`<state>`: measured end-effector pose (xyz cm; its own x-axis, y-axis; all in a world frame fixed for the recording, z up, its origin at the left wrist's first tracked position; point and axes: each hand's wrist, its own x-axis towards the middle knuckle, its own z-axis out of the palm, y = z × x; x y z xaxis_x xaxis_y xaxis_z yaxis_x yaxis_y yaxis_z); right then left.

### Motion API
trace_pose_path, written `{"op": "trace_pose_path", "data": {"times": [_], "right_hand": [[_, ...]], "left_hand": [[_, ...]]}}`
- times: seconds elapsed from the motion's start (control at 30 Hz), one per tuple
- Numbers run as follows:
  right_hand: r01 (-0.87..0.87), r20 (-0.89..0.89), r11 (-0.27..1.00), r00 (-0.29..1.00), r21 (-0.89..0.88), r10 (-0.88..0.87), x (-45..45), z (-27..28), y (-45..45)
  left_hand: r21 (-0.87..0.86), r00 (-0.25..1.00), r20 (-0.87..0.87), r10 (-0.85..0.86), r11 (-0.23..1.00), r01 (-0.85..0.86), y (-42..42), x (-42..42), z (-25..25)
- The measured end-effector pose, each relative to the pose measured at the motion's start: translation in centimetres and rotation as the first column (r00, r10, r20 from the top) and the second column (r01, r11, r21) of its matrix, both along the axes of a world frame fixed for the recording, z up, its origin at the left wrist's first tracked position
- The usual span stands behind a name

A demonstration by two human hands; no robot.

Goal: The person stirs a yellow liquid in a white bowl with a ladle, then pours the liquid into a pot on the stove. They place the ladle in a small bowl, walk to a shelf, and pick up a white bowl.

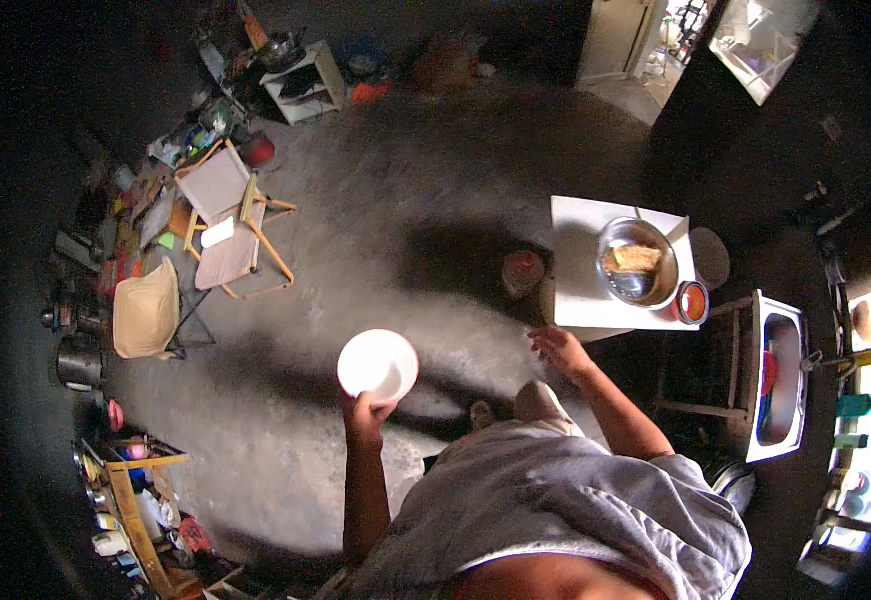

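My left hand [366, 420] grips the near rim of a round white bowl [379, 366], its thumb over the edge, above the concrete floor. Held away from the body, my right hand [558, 349] is empty with its fingers loosely parted, just short of the near edge of a small white table [576, 262]. A large stainless steel bowl [615, 289] stands on that table, holding a yellowish-brown item [636, 259] that I cannot identify. Beside it, at the table's near right corner, is a small dark-rimmed container [693, 302] with red and orange inside.
A sink [779, 390] on a stand is at the right, near a bright window. Two folding chairs, one grey [214, 184] and one beige [147, 315], stand at the left. A wooden shelf [135, 525] is lower left; a red-topped container [523, 271] is beside the table.
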<state>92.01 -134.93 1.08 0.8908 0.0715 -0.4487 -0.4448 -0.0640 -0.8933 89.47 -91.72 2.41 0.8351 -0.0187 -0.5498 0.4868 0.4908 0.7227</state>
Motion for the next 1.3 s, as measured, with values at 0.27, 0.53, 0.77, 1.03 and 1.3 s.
{"op": "trace_pose_path", "data": {"times": [0.27, 0.53, 0.77, 1.03, 1.3], "right_hand": [[0.111, -0.159, 0.983, 0.983, 0.145, -0.088, 12.2, 5.0, 5.0], [-0.126, 0.059, 0.927, 0.992, 0.353, 0.112, 29.3, 12.2, 11.7], [-0.139, 0.052, 0.821, 0.990, 0.554, 0.133, 40.7, 12.8, 17.2], [0.181, -0.123, 0.609, 0.983, 0.772, -0.136, 51.6, 11.0, 21.4], [0.477, -0.258, 0.446, 0.846, 0.758, -0.467, 56.4, 8.8, 24.3]], "left_hand": [[0.219, 0.967, 0.253, -0.001, 0.974, -0.056, -5.8, 18.3, 7.7], [0.244, 0.860, 0.486, -0.158, 0.969, 0.040, -8.4, 34.9, 13.8], [0.212, 0.822, 0.543, -0.171, 0.975, 0.062, -8.0, 45.2, 14.5], [0.124, 0.881, 0.354, -0.313, 0.950, 0.288, -5.4, 58.6, 13.4], [0.258, 0.627, 0.015, -0.779, 0.609, 0.750, -4.3, 71.2, 10.5]]}}
